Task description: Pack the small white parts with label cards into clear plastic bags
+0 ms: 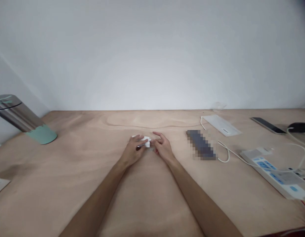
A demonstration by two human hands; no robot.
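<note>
The left hand [134, 150] curls its fingers closed over a small white plastic block [143, 140], while the right hand [163, 147] curves in with its fingertips [152, 141] at the block's right end; whether they grip it, I cannot tell. The block sits between both hands, above a small glinting bit [150, 150] too tiny to identify. Beneath them spreads a pale plywood table [68, 184] with swirling grain. Off to the right lie a pixelated dark slab [201, 144], a flat white panel [221, 125], a looping white cable [223, 156], and a white power strip [273, 174] with blue patches, its markings unreadable. Beyond are a black smartphone [267, 125] and a black rounded object [299, 127]. At far left, a stainless steel cylinder [16, 113] leans above a mint-green base [42, 134].
</note>
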